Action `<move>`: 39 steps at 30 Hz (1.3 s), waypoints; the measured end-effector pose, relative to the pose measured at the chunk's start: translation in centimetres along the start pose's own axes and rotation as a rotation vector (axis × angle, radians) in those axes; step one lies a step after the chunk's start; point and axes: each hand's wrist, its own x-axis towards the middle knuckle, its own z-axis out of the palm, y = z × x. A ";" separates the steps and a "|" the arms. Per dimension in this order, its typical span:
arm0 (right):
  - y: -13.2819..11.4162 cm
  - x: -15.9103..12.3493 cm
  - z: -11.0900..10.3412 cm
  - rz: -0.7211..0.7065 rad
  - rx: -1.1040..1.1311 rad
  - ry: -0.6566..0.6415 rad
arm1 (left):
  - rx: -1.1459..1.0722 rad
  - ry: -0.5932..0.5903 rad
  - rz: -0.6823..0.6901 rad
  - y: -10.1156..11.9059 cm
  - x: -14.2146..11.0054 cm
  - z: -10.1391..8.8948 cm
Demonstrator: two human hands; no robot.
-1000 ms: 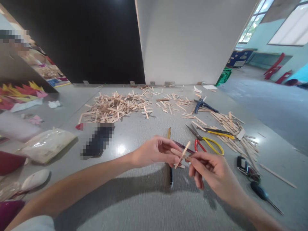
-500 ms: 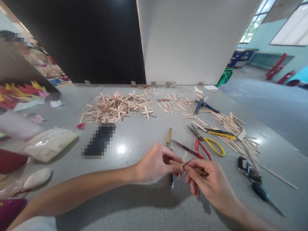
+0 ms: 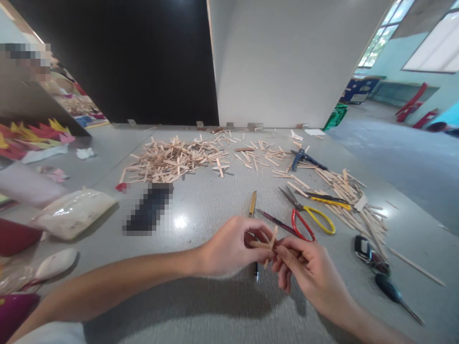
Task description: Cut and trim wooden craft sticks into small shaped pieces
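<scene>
Between my two hands is a small cross of thin wooden sticks, held above the table. My left hand pinches one stick end with thumb and fingers. On the other side my right hand grips the opposite part, its thumb and forefinger closed near the crossing. My fingers hide part of the joint. Under and behind the hands lie a yellow-tipped knife-like tool and a slim dark red tool. Scissors with one red and one yellow handle rest just beyond my right hand.
A heap of wooden crosses lies at the back left. Loose sticks, blue pliers and a screwdriver are on the right. On the left are a clear bag and a white mouse. Upright panels stand behind.
The stick cross has turned slightly between my hands, so its upper arm shows more clearly. My fingers have shifted a little; both hands stay in nearly the same place.
</scene>
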 end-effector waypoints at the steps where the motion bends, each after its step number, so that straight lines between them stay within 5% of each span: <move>1: 0.0 0.0 0.0 -0.002 0.001 0.000 | -0.005 0.005 -0.004 0.0 0.0 0.1; 8: 0.3 0.6 -0.8 -0.078 -0.052 0.060 | 0.085 0.047 0.070 0.3 0.1 -0.1; 12: 1.0 1.8 -2.9 -0.298 -0.483 0.250 | 0.273 0.179 0.175 1.7 0.2 -1.2; 15: 2.4 2.5 -3.3 -0.432 -0.866 0.107 | 0.362 0.226 0.217 2.5 0.2 -2.1; 18: 3.8 2.9 -2.7 -0.479 -0.974 0.013 | 0.423 0.272 0.260 2.8 0.1 -2.5; 23: 3.9 3.0 -2.9 -0.496 -0.953 0.156 | 0.372 0.198 0.275 3.0 -0.1 -2.6; 30: 1.0 1.4 -3.1 -0.702 -0.556 0.655 | 0.328 0.067 0.244 2.7 -0.4 -1.8; 34: -0.1 1.0 -2.1 -0.693 -0.248 0.594 | 0.288 0.012 0.210 2.5 -0.8 -1.1; 39: -0.7 1.1 -1.9 -0.655 -0.124 0.512 | 0.298 0.037 0.217 2.2 -1.0 -0.8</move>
